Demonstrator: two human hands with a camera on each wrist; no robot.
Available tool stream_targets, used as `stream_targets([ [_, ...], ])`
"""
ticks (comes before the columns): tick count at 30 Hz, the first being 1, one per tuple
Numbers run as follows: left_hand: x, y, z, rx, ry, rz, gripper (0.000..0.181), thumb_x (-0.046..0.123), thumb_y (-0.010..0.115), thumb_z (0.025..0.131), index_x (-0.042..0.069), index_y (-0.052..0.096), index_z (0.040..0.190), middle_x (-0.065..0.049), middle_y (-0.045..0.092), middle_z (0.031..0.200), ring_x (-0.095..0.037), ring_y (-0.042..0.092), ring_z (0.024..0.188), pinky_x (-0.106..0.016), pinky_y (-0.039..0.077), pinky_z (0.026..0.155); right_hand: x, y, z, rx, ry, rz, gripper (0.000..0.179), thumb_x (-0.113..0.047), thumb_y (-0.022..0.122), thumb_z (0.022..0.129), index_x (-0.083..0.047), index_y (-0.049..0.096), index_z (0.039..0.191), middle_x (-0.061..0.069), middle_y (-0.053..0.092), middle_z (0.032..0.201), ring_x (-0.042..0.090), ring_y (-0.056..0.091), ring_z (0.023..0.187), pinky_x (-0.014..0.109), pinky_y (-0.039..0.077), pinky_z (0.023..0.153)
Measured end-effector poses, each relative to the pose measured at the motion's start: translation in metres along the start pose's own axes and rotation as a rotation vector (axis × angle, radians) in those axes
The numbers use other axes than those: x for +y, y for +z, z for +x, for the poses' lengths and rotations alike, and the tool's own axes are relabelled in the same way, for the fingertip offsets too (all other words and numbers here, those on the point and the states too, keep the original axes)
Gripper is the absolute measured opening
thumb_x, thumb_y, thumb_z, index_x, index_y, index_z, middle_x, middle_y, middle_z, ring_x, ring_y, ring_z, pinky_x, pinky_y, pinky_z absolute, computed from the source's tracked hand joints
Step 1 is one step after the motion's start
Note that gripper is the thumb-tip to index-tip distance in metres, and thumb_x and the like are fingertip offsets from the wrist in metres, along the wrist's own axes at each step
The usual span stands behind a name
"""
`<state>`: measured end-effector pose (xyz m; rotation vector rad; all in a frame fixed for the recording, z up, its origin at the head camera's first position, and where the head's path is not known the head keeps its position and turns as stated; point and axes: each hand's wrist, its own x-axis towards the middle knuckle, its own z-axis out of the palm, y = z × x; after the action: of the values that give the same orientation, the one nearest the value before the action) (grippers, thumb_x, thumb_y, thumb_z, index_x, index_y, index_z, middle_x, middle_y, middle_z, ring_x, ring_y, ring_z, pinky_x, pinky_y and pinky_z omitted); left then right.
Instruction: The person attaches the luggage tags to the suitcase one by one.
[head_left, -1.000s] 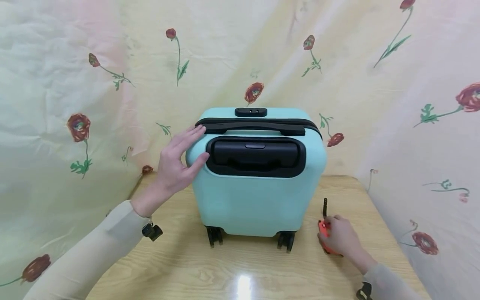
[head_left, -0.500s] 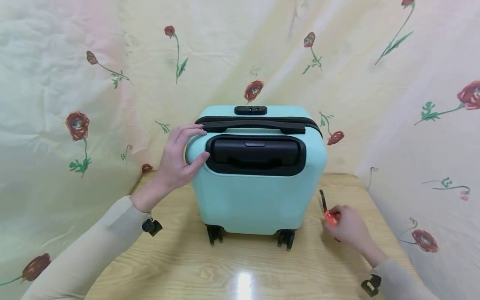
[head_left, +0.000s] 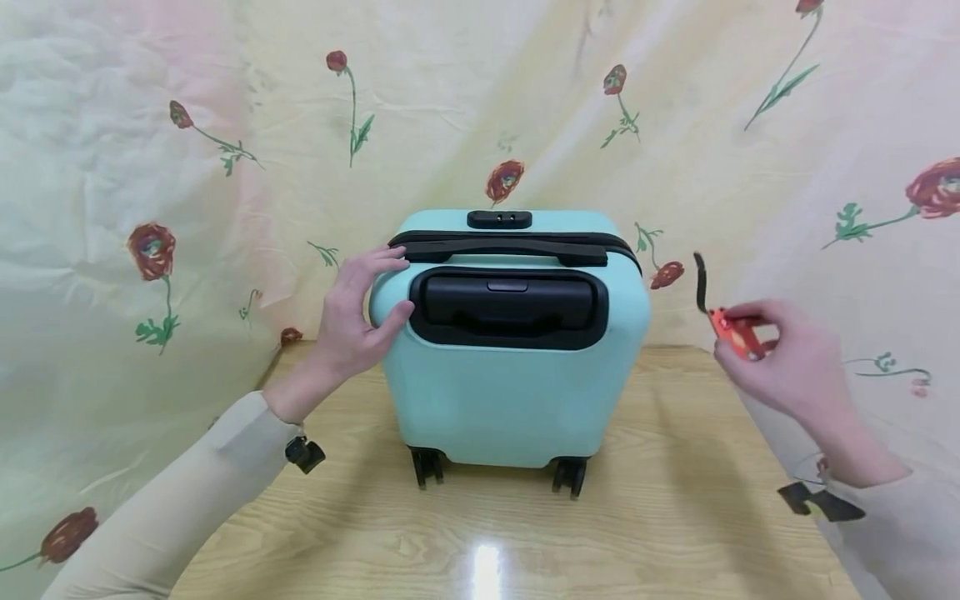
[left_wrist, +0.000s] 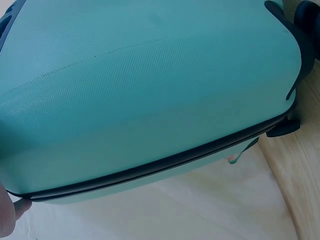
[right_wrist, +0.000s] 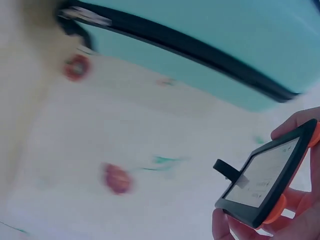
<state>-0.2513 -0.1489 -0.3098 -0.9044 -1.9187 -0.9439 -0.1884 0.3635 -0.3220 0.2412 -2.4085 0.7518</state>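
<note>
A mint-green suitcase stands upright on its wheels, its black top handle and recessed telescopic handle facing me. My left hand rests on its upper left corner, fingers over the top edge and thumb beside the recess. In the left wrist view, only fingertips show near the zip seam. To the right of the suitcase, in the air, my right hand pinches a red-orange luggage tag by its edges. Its black strap sticks up; a white card window shows in the right wrist view.
The suitcase stands on a wood-grain table. Behind and at both sides hangs a cloth with a flower print. A black combination lock is set in the suitcase's top.
My right hand has picked the luggage tag up from the table, raising it and carrying it to the right. The left hand stays at the suitcase corner, its fingers slightly more bent.
</note>
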Motion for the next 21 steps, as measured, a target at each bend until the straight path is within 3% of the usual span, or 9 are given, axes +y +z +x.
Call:
stream_targets([
  [5,0.0,0.001,0.0,0.008,-0.002,-0.004,0.069,0.063,0.055,0.104,0.001,0.065,0.13,-0.019,0.065,0.144,-0.039,0.057,0.141,-0.05,0.049,0.113,-0.04,-0.029,0.026,0.11,-0.175,0.016,0.041,-0.001,0.08,0.076,-0.002,0.077,0.117,-0.03,0.066,0.104,-0.021,0.054,0.088,-0.004,0.041,0.071],
  [7,0.0,0.001,-0.001,0.013,-0.005,-0.007,0.069,0.063,0.054,0.104,0.0,0.065,0.13,-0.019,0.066,0.144,-0.039,0.057,0.14,-0.048,0.049,0.112,-0.057,-0.038,0.035,0.127,-0.24,0.033,0.041,0.0,0.08,0.075,-0.002,0.077,0.116,-0.039,0.061,0.104,-0.02,0.057,0.088,-0.004,0.042,0.074],
  [12,-0.001,0.002,-0.002,0.023,-0.009,-0.012,0.069,0.063,0.054,0.104,0.0,0.065,0.129,-0.019,0.066,0.143,-0.039,0.058,0.139,-0.042,0.049,0.111,-0.101,-0.052,0.05,0.074,-0.38,0.088,0.04,0.004,0.081,0.073,-0.002,0.079,0.113,-0.033,0.067,0.106,-0.014,0.061,0.081,-0.001,0.047,0.078],
  [21,0.001,0.002,0.0,0.016,-0.015,-0.013,0.07,0.064,0.054,0.104,0.0,0.065,0.129,-0.019,0.066,0.144,-0.038,0.058,0.139,-0.045,0.05,0.11,-0.16,-0.05,0.059,-0.202,-0.531,0.14,0.049,0.008,0.084,0.074,-0.016,0.079,0.116,-0.015,0.074,0.104,-0.001,0.064,0.083,0.007,0.053,0.078],
])
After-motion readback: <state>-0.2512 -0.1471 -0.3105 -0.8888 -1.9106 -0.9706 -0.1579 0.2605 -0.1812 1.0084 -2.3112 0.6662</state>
